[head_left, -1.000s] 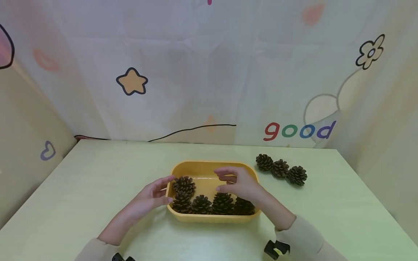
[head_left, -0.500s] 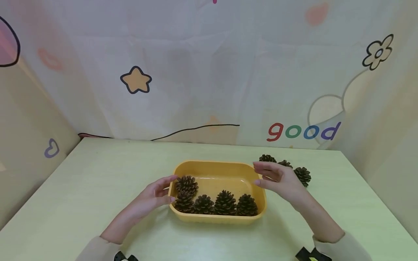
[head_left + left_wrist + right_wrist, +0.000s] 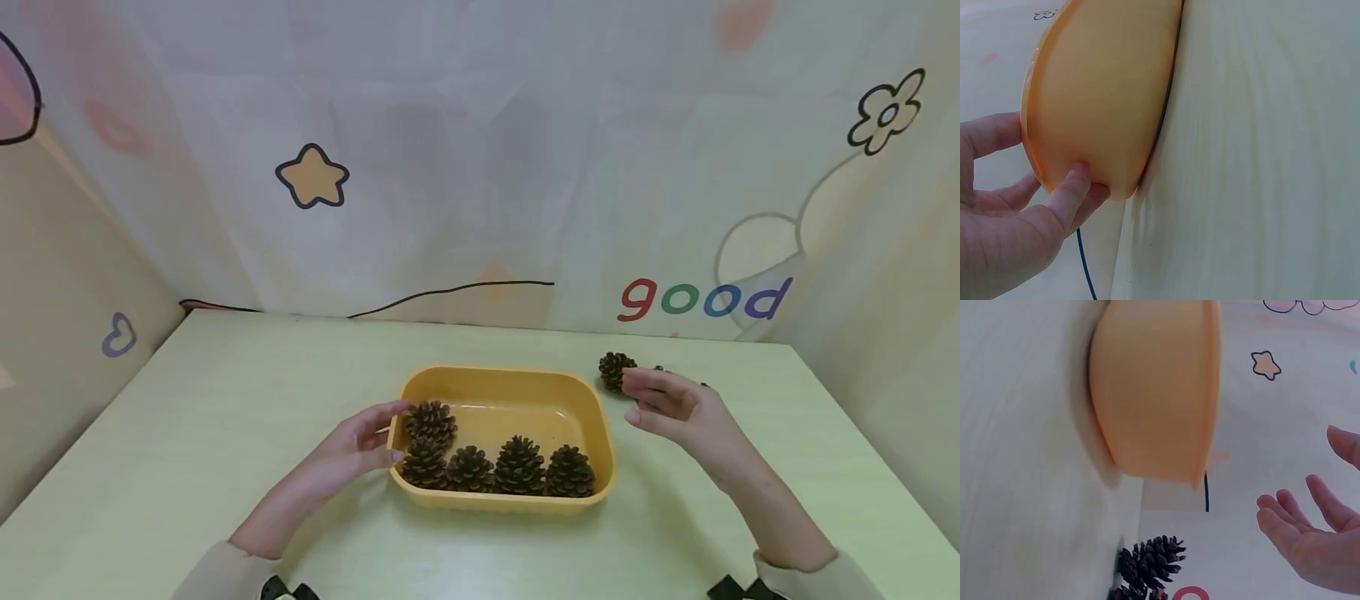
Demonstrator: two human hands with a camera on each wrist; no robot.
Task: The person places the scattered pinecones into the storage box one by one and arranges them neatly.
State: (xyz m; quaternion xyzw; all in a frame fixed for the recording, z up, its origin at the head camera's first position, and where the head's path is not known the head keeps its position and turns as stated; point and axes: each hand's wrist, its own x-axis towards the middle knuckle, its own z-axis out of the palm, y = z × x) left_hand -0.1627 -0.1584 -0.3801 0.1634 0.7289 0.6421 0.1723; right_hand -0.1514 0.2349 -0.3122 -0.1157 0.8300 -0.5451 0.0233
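A yellow plastic tub (image 3: 510,502) stands on the table with several brown pinecones (image 3: 519,465) lined up along its near side and left end. My left hand (image 3: 360,442) holds the tub's left end, and the left wrist view has one finger at the rim and other fingertips against the outer wall (image 3: 1104,106). To the right of the tub, my right hand (image 3: 686,417) hovers with loosely bent fingers and nothing between them. Just beyond its fingertips sits a pinecone (image 3: 617,372); the hand mostly hides the cones beside it. The right wrist view also has a pinecone (image 3: 1150,561).
The pale table (image 3: 225,400) spreads out around the tub. A printed cloth (image 3: 465,167) hangs behind it, and more cloth closes in the left and right sides. A thin dark cord (image 3: 1085,265) runs near the left hand.
My right hand has moved right, from above the tub's inside out to the loose pinecones. The left hand has stayed at the tub's left end. The view has shifted slightly.
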